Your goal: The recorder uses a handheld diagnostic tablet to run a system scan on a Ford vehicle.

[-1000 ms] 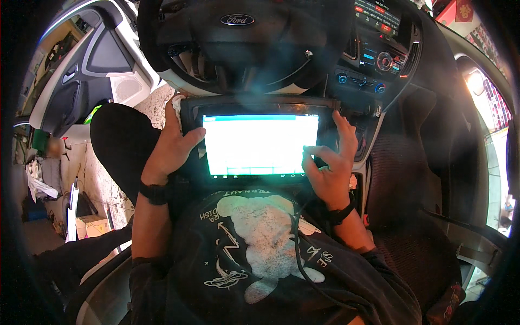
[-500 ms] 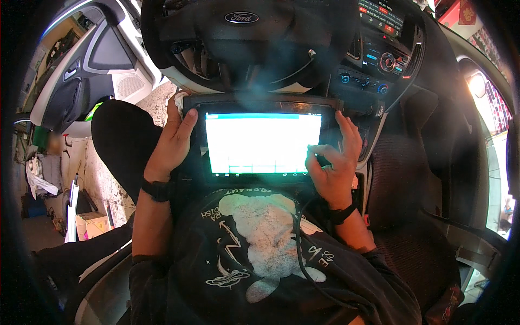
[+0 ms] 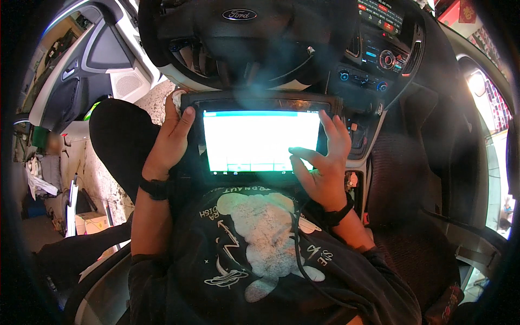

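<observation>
A thick black tablet (image 3: pixel 260 102) with a glaring white screen rests in front of my belly, below the steering wheel. My left hand (image 3: pixel 170 142) is closed on its left edge, thumb on the front frame and a bit of white cloth or tissue by the fingers. Over the right part of the screen hovers my right hand (image 3: pixel 324 168), its index finger pointing at the glass and the other fingers spread. Whether that fingertip touches the glass I cannot tell. A dark band circles each wrist. A black cable (image 3: pixel 297 244) runs down across my shirt.
Beyond the tablet is the steering wheel (image 3: pixel 238 40). The centre console with lit controls (image 3: pixel 374 70) stands to the right, beside the dark passenger seat (image 3: pixel 403 200). At the left the car door (image 3: pixel 81 81) hangs open, with a cardboard box (image 3: pixel 92 222) on the ground outside.
My right hand has moved left and inward over the screen, its index finger now farther from the right edge. My left hand keeps its hold on the tablet.
</observation>
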`<control>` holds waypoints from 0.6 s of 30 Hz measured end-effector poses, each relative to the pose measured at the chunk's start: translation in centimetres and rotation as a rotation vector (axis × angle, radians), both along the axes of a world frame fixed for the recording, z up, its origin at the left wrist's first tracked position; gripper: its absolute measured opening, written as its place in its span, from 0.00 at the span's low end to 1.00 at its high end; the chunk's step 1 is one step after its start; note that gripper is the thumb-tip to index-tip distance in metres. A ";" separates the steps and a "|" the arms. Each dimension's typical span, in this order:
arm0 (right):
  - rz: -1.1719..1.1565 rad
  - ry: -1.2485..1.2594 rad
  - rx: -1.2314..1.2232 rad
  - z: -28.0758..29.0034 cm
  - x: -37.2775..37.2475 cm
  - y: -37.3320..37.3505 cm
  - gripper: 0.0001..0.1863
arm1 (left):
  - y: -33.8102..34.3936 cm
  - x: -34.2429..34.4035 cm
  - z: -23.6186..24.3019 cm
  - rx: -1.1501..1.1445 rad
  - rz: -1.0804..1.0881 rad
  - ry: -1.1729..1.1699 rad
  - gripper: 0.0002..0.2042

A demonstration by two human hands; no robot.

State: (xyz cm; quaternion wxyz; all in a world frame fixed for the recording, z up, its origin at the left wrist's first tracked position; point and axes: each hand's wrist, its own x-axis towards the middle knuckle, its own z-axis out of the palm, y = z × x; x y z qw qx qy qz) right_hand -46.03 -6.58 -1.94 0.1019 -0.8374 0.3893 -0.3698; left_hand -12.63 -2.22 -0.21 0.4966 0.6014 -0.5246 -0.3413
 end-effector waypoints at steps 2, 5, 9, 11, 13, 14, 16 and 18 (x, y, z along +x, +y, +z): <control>-0.010 0.020 0.001 0.1 0.0 0.0 0.04 | -0.1 0.1 -0.2 0.013 0.015 0.000 0.27; -0.012 0.036 0.003 0.0 0.1 -0.1 0.04 | -0.2 0.4 -0.6 -0.043 0.009 -0.057 0.27; 0.004 0.031 0.005 0.1 0.0 -0.1 0.04 | -0.1 0.5 -0.6 -0.030 0.023 -0.099 0.26; 0.023 0.027 -0.001 0.2 -0.2 -0.1 0.04 | 0.0 0.5 -0.5 -0.002 0.015 -0.099 0.26; 0.046 0.050 0.008 0.1 -0.3 -0.1 0.04 | 0.0 0.3 -0.4 0.001 0.011 -0.013 0.26; 0.046 0.051 0.008 0.1 -0.3 -0.1 0.04 | 0.0 0.3 -0.4 0.001 0.011 -0.012 0.26; 0.049 0.050 0.014 0.1 -0.3 0.0 0.05 | 0.0 0.4 -0.4 0.015 0.014 -0.023 0.26; 0.075 0.088 0.005 0.6 0.0 0.2 0.06 | 0.0 0.2 -0.2 0.015 0.024 -0.027 0.25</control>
